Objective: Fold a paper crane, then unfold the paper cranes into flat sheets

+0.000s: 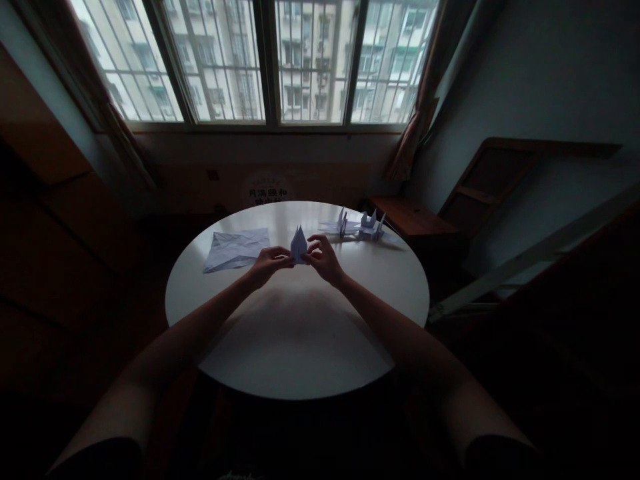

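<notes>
Between my two hands a piece of folded paper (pixel 299 244) stands upright above the white round table (pixel 295 333), its narrow point facing up. My left hand (pixel 271 261) pinches its lower left edge. On the other side my right hand (pixel 325 259) grips the lower right edge between thumb and fingers. Left of my hands lie creased paper sheets (pixel 235 248), flat on the table. Beyond my right hand stand several folded paper cranes (pixel 370 227), grouped near the table's far right edge.
A brown wooden bench or low cabinet (pixel 407 217) stands behind the table at the right, beside a leaning wooden frame (pixel 487 173). A barred window (pixel 270 67) fills the back wall, with curtains (pixel 413 143) at its sides. A cardboard box with printing (pixel 270 190) is behind the table.
</notes>
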`<state>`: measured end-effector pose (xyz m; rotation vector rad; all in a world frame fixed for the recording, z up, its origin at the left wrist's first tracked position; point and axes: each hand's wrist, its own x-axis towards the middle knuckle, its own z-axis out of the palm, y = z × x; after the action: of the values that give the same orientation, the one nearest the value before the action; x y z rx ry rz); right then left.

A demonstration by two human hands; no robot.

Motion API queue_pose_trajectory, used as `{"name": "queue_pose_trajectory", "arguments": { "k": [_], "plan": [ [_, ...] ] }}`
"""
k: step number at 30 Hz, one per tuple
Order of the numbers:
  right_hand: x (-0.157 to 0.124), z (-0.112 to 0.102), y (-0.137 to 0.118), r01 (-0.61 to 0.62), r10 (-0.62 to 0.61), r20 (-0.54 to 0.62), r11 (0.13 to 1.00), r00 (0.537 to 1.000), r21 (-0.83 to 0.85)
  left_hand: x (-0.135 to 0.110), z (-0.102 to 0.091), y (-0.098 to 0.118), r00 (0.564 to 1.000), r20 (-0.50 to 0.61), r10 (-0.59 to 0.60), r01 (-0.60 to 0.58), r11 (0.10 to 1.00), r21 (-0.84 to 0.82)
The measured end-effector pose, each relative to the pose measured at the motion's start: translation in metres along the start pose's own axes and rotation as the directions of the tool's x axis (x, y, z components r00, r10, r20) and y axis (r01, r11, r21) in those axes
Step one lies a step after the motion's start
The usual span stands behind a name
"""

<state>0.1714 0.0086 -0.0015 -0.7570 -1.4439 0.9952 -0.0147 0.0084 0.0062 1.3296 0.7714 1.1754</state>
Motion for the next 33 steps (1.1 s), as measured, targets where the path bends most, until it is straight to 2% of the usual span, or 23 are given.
{"name": "queue_pose_trajectory", "arguments": {
  "k": [5, 14, 20, 25, 28, 33],
  "plan": [
    [-0.0011, 0.0000, 0.0001, 0.028, -0.026, 0.034, 0.998, 0.999, -0.057, -0.0005, 0.0007, 0.0003, 1.000, 0.002, -0.006, 0.006, 1.000, 0.001],
    [0.0018, -0.0014, 0.0066, 0.059, -0.058, 0.010, 0.994, 0.998, -0.092, -0.0008, 0.0019, 0.0021, 1.000, 0.007, -0.011, 0.011, 1.000, -0.012],
    [-0.0013, -0.0030, 0.0094, 0.116, -0.096, 0.092, 0.965, 0.991, -0.234, -0.0002, 0.0029, 0.0047, 0.998, 0.008, -0.068, 0.069, 0.993, -0.095],
    [-0.0051, -0.0053, 0.0048, 0.287, -0.220, 0.213, 0.882, 0.952, -0.374, 0.0017, 0.0019, 0.0013, 0.994, -0.020, -0.104, 0.102, 0.991, -0.086],
    [-0.0052, -0.0061, 0.0037, 0.356, -0.245, 0.308, 0.852, 0.919, -0.385, 0.0018, 0.0012, 0.0002, 0.997, -0.028, -0.065, 0.064, 0.997, -0.040],
    [-0.0064, -0.0047, 0.0035, 0.442, -0.293, 0.391, 0.816, 0.872, -0.374, 0.0031, -0.0017, 0.0027, 0.999, -0.035, -0.036, 0.031, 0.992, -0.123]
  ]
}}
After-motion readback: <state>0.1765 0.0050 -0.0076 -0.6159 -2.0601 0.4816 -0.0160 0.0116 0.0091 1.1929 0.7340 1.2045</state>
